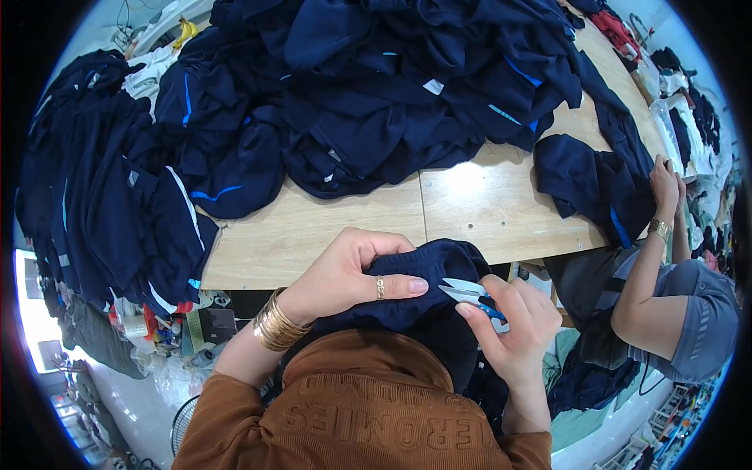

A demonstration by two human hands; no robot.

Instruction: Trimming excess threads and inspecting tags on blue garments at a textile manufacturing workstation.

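Note:
A navy garment [439,258] with a gathered, elastic-looking edge is bunched at the near edge of the table, above my lap. My left hand [356,270] grips it, thumb lying across the top and fingers tucked behind the cloth. In my right hand [518,321] is a pair of thread snips [468,294] with pointed metal blades and a blue handle. Their tips point left, the blades slightly apart, close over the cloth near my left thumb. Whether they touch the fabric or a thread cannot be made out.
A large heap of navy garments [376,102] covers the far side of the wooden table [313,247]. More navy garments [86,180] are stacked at left. One navy garment [576,176] lies at right, beside another person [677,305] in grey. Bananas [185,33] sit at the far left.

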